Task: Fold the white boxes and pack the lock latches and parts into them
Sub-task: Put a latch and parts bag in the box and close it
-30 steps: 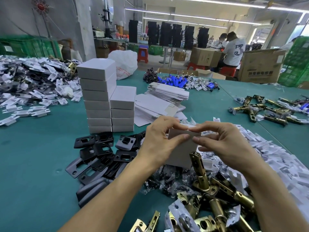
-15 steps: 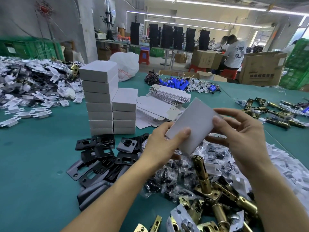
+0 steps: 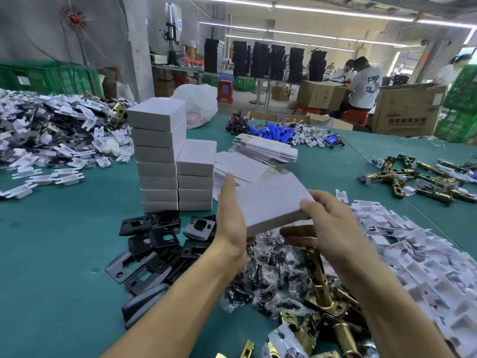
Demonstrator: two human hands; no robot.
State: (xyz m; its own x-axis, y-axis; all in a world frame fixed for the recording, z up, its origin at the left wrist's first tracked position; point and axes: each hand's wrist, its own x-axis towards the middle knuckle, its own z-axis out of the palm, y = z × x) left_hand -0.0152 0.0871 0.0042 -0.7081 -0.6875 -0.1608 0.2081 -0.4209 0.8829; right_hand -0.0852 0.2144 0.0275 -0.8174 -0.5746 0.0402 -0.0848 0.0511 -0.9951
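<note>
A closed white box [image 3: 271, 201] is held level above the table between both hands. My left hand [image 3: 231, 215] lies flat against its left end, fingers straight. My right hand [image 3: 327, 226] grips its right end, thumb on top and fingers underneath. Two stacks of finished white boxes [image 3: 157, 153] stand just left of it. Flat unfolded box blanks [image 3: 263, 151] lie behind. Brass lock latches [image 3: 320, 280] and bagged dark parts [image 3: 268, 270] lie below my hands. Black strike plates [image 3: 154, 241] are spread at the left.
White card inserts [image 3: 413, 254] heap at the right, another pile [image 3: 46, 135] at far left. More brass latches [image 3: 418, 177] lie far right, blue parts [image 3: 271, 131] at the back. People sit beyond the green table [image 3: 51, 254] by cardboard cartons [image 3: 405, 109].
The box was being closed low over the latches, then tilted up; now it is level and carried up and left toward the stacks, held at both ends.
</note>
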